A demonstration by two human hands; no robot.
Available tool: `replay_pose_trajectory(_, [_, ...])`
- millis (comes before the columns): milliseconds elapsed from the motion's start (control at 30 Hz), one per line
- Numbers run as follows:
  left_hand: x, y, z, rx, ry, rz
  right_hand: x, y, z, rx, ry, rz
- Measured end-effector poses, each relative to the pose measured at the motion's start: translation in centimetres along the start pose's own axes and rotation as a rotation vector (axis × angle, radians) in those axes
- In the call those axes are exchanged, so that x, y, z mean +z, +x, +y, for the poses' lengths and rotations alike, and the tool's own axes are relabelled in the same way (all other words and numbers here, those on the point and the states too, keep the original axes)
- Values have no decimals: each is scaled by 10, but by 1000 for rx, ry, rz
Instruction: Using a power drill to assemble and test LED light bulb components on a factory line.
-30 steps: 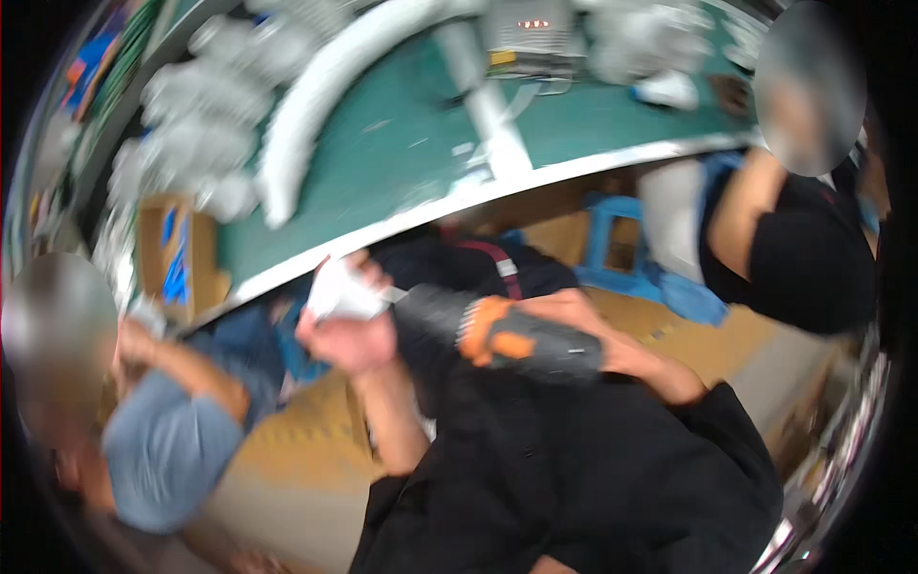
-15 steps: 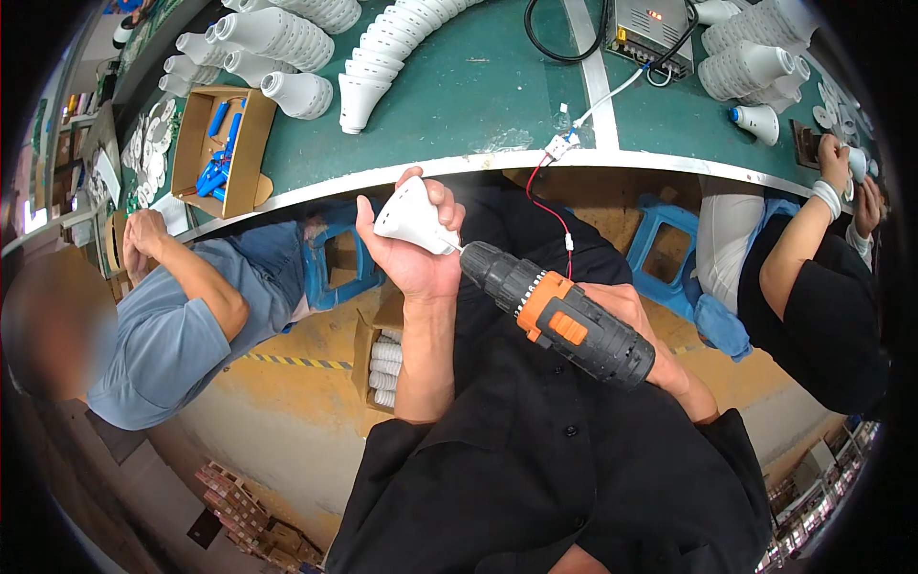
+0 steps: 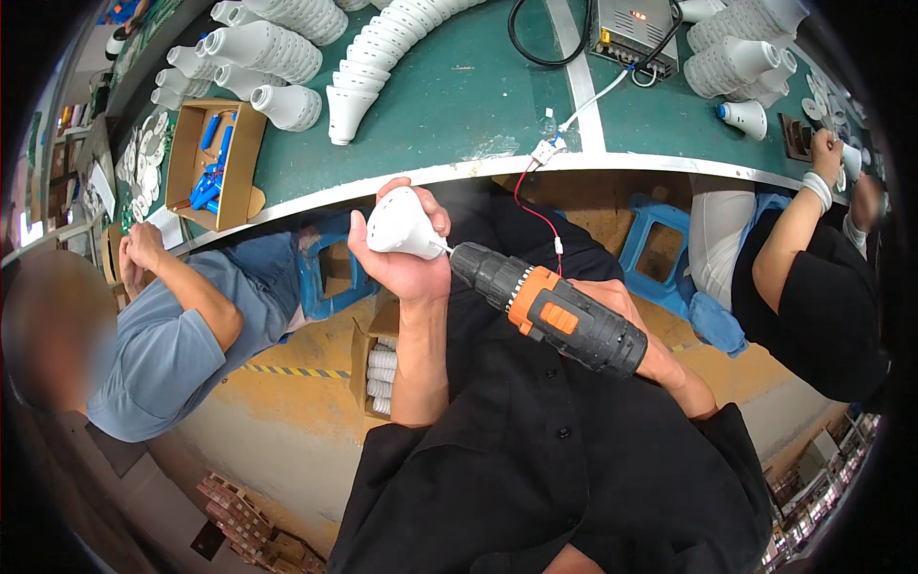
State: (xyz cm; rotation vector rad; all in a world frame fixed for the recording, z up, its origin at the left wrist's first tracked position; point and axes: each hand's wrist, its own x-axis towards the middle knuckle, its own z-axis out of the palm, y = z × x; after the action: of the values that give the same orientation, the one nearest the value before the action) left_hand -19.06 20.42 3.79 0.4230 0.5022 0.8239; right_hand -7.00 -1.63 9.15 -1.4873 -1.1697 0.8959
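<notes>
A white cone-shaped plastic housing [image 3: 402,225] rests in my left hand [image 3: 418,273], with the fingers curled round its far side and the thumb at its left. My right hand [image 3: 612,304] grips a black and orange cordless drill [image 3: 550,311], whose body hides most of the fingers. The drill points up and to the left. Its thin bit meets the lower right side of the housing, close to my left palm. Both hands are in front of the bench edge, above my lap.
Stacked white housings [image 3: 359,81] stand on the green bench [image 3: 459,105]. An open cardboard box [image 3: 244,158] holds blue cylindrical cells. A metal power supply [image 3: 631,38] feeds a red wire [image 3: 535,206] hanging over the edge. Co-workers sit at left [image 3: 182,335] and right [image 3: 813,277].
The housing has turned in my left hand, so its broad rounded end shows more. The drill has shifted slightly left with its bit still at the housing. The whole view has moved a little.
</notes>
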Motion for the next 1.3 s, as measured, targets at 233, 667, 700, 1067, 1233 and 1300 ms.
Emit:
replay_pose_trajectory(233, [2, 2, 0, 47, 68, -53, -8, 4, 2, -6, -28, -60])
replay_pose_trajectory(667, [10, -9, 15, 181, 186, -87, 3, -2, -12, 86, 77, -66])
replay_pose_trajectory(700, [6, -9, 19, 198, 217, -143, 5, -2, -11, 92, 90, -63])
replay_pose_trajectory(1067, [12, 5, 3, 146, 260, -166, 0, -1, -9, -66, -97, -48])
replay_pose_trajectory(1233, [12, 5, 7, 150, 267, -189, 8, -5, -7, 5, -80, -5])
replay_pose_trajectory(1300, [11, 6, 7, 149, 274, -194, 7, -6, -5, -33, -108, -16])
